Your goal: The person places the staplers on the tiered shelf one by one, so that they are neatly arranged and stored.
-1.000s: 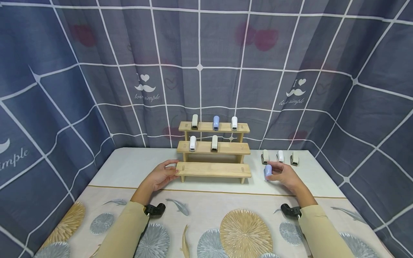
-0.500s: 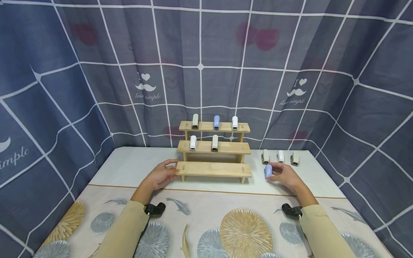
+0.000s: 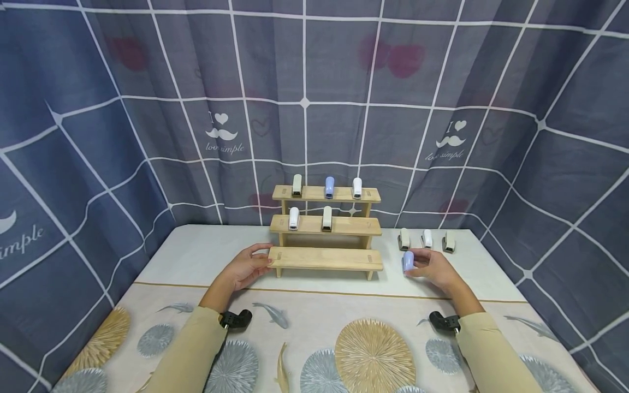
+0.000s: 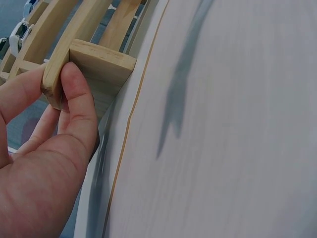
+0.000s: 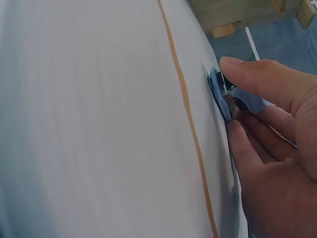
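My left hand pinches the left end of the lowest board of a three-tier wooden display stand. In the left wrist view, thumb and fingers lie on either face of the board's end. On the right, my right hand holds a small blue stapler between thumb and fingers. The right wrist view shows its metal mechanism, with the blue stapler low over the white tabletop. A beige stapler, a white stapler and another beige stapler stand just behind that hand.
Staplers stand on the stand's top tier: beige, blue and white. The middle tier carries a white stapler and a beige stapler. A grid-patterned curtain encloses the back and sides. Patterned cloth covers the front.
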{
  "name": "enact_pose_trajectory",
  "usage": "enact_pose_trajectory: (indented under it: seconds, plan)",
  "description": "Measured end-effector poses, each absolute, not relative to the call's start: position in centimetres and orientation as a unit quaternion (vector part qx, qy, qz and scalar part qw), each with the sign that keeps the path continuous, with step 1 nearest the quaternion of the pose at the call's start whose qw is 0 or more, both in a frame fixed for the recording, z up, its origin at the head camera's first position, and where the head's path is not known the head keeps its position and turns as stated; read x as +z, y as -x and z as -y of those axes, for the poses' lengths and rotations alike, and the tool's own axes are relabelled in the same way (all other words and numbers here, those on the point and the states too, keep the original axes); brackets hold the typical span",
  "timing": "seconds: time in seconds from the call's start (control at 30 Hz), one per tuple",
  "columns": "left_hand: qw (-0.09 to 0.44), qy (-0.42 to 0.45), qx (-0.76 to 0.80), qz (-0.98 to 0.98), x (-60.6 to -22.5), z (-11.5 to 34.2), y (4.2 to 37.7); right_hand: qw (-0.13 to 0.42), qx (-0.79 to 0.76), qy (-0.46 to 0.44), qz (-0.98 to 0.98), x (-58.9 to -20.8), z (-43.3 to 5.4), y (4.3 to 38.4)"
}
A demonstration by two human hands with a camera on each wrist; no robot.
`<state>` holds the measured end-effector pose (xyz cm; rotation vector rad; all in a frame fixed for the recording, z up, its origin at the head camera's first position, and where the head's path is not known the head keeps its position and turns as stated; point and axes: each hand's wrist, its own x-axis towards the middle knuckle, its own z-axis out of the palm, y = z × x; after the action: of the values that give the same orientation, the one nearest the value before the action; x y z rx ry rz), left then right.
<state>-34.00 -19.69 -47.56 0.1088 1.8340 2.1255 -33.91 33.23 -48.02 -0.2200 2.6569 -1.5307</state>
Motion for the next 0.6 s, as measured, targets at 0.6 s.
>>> enact_pose_trajectory:
  seconds: [0.6]
  plan:
    - [0.164,-0.031,0.742,-0.649,-47.5,19.7,34.1,0.013,-0.471,0.104,-0.876,-47.7,-32.5,32.8]
